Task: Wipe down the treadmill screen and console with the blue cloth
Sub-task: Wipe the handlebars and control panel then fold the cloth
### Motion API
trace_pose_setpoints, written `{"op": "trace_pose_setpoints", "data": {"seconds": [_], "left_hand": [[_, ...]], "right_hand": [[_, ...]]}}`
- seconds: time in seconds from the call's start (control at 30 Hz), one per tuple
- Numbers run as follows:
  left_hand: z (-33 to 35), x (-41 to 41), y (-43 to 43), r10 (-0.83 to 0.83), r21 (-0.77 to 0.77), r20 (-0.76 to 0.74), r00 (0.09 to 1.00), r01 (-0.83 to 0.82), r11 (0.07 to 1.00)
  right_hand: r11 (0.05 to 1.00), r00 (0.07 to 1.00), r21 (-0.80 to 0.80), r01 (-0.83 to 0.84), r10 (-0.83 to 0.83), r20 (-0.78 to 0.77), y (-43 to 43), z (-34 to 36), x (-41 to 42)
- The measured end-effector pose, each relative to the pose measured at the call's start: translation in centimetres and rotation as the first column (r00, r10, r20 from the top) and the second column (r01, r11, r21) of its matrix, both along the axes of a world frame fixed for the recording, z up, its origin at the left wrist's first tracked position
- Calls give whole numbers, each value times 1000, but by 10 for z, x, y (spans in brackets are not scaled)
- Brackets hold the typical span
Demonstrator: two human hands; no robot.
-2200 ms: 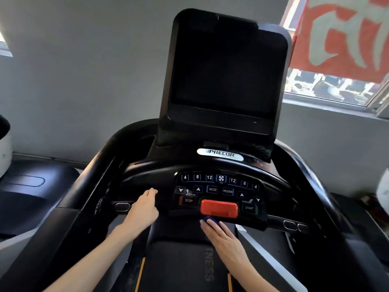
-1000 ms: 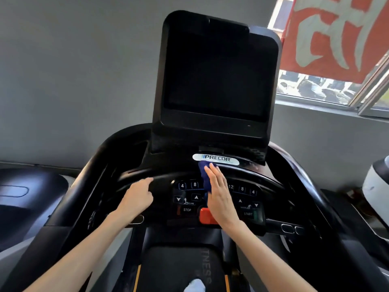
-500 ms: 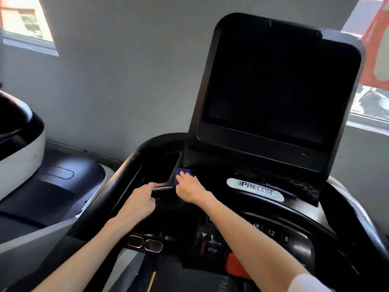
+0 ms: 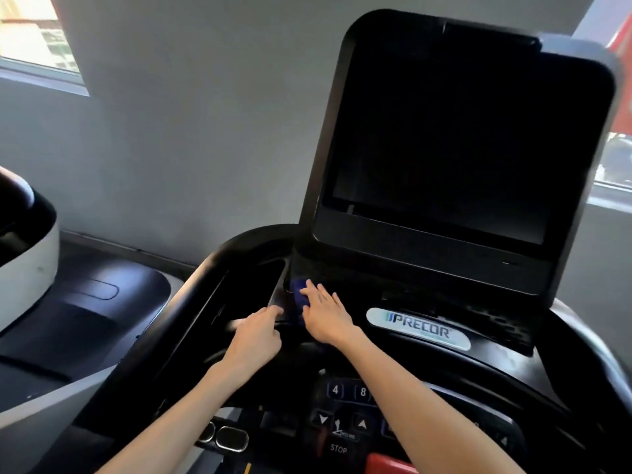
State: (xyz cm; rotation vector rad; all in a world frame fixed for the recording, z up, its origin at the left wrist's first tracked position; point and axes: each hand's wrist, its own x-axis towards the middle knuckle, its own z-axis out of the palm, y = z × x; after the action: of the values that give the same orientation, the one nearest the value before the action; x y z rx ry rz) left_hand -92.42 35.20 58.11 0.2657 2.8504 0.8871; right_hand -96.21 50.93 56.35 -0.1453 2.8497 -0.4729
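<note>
Mid-wipe on the console [image 4: 403, 362]: right hand [image 4: 325, 318] flat, pressing the blue cloth [image 4: 298, 291] just left of the PRECOR badge [image 4: 419, 328]; left hand [image 4: 254, 338] rests loose further left, gripping nothing. Screen [image 4: 461, 142] above the badge is probably next, so reach up

A black treadmill console [image 4: 496, 371] curves from left to right. Near its far edge, left of centre, a blue cloth [image 4: 300, 292] lies on the console beneath the flat fingers of the right hand [image 4: 325, 316]. The left hand [image 4: 254, 336] rests on the console just beside it, toward the left edge. A silver Precor badge [image 4: 418, 328] sits mid-console, and numbered keys [image 4: 349, 391] line the near edge.
</note>
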Motion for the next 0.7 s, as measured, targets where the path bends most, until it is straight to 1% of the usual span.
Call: {"op": "trace_pose_setpoints", "data": {"seconds": [0.1,0.17,0.27,0.37,0.43,0.57,0.67,0.7], "left_hand": [[7,-4,24,-48,20,12,999,47,999],[8,-6,41,-89,32,-6,996,89,996],[13,-4,72,-150,47,9,989,150,988],[18,2,104,-212,65,-14,977,213,975],[20,5,121,-247,77,-37,968,249,965],[21,10,137,-292,73,-37,956,294,953],[23,10,139,-301,55,-33,953,302,952],[24,9,139,-300,51,-39,953,302,952]], "right_hand": [[997,997,17,77,-77,18,59,11,20],[982,982,-12,188,-188,24,100,15,38],[936,935,-15,353,-352,40,159,16,65],[878,878,-24,478,-478,23,207,9,89],[811,812,-47,583,-583,8,237,3,109],[627,627,-78,775,-778,-33,294,-11,154],[470,475,-147,871,-880,-2,312,-16,158],[433,437,-145,890,-899,-3,311,-16,152]]}}
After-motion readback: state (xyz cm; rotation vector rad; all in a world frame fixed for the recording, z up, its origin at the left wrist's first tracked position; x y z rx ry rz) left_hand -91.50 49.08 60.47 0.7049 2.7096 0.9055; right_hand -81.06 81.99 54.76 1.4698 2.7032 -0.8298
